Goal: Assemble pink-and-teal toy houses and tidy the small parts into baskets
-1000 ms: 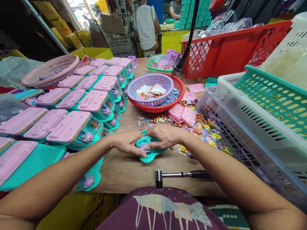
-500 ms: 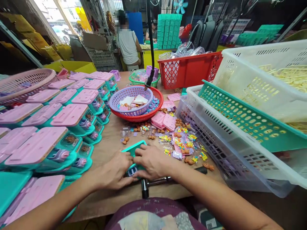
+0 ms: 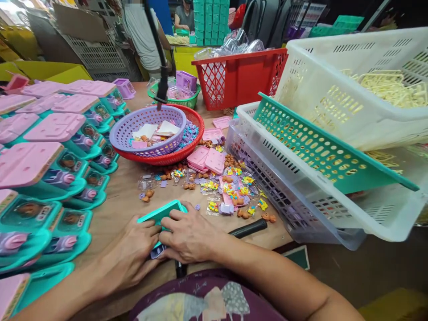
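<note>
A teal plastic toy case (image 3: pixel 164 213) lies at the front of the table between my hands. My left hand (image 3: pixel 135 244) grips its near left side, the fingers curled over the rim. My right hand (image 3: pixel 193 232) presses on it from the right with bent fingers. A dark purple piece (image 3: pixel 157 252) shows at the case's near end, partly covered by my fingers. Under my right forearm lies a hammer; its black handle (image 3: pixel 249 228) points right, and its dark head (image 3: pixel 180 269) pokes out below the case.
Rows of teal cases with pink lids (image 3: pixel 55 127) fill the left side. A purple basket (image 3: pixel 117 131) sits in a red one (image 3: pixel 197 133). Pink plates (image 3: pixel 215 160), small brown bear figures (image 3: pixel 243 214) and yellow pieces lie beyond my hands. White crates (image 3: pixel 351 207) stand right; two people are behind.
The camera view has swung right and down, so the table's contents appear farther left and higher. Both hands stay on the teal case, with little visible change in their hold.
</note>
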Demonstrator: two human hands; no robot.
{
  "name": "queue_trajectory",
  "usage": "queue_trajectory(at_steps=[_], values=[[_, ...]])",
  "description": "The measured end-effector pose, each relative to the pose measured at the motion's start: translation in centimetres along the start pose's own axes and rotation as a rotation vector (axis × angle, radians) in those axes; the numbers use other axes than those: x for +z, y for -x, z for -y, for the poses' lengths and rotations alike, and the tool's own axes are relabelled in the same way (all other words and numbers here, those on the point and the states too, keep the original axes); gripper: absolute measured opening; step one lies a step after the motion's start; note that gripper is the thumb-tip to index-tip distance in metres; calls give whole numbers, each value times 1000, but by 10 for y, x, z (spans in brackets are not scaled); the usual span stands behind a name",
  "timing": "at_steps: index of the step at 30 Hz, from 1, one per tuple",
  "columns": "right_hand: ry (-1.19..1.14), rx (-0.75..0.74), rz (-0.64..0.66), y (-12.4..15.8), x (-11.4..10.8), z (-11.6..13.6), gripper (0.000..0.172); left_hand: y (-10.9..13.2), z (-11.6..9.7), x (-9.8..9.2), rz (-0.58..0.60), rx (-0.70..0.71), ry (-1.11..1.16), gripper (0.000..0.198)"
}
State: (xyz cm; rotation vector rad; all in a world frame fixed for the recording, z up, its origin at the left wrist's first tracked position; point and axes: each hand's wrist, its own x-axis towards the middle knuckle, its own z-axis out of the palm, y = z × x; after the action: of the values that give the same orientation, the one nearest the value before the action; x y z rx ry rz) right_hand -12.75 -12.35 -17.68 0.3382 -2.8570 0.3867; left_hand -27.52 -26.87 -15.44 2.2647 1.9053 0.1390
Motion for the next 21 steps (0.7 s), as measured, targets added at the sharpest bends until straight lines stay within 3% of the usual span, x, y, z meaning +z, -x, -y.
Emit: queue_trajectory(at_steps=[5, 9, 12, 14, 16, 19, 21], values=[[-30, 22, -20, -1, 1, -2, 36, 4, 7, 10, 65, 0, -1, 22], [-40, -13, 2, -3, -3, -5, 34, 4, 11, 14, 34, -16, -15, 22], [-25, 15, -158, 12, -5, -8, 42, 0, 10, 15, -2, -41, -46, 24], [-30, 143, -334, 37, -7, -9, 41, -6, 5, 15, -23, -98, -98, 25], [-14, 370, -426, 71, -10, -10, 28, -16, -3, 14, -66, -138, -137, 32], [107, 768, -328, 117, -11, -12, 17, -40, -20, 11, -172, -120, -124, 38], [178, 912, -231, 133, -9, -13, 13, -61, -34, 11, -205, -110, -89, 40]])
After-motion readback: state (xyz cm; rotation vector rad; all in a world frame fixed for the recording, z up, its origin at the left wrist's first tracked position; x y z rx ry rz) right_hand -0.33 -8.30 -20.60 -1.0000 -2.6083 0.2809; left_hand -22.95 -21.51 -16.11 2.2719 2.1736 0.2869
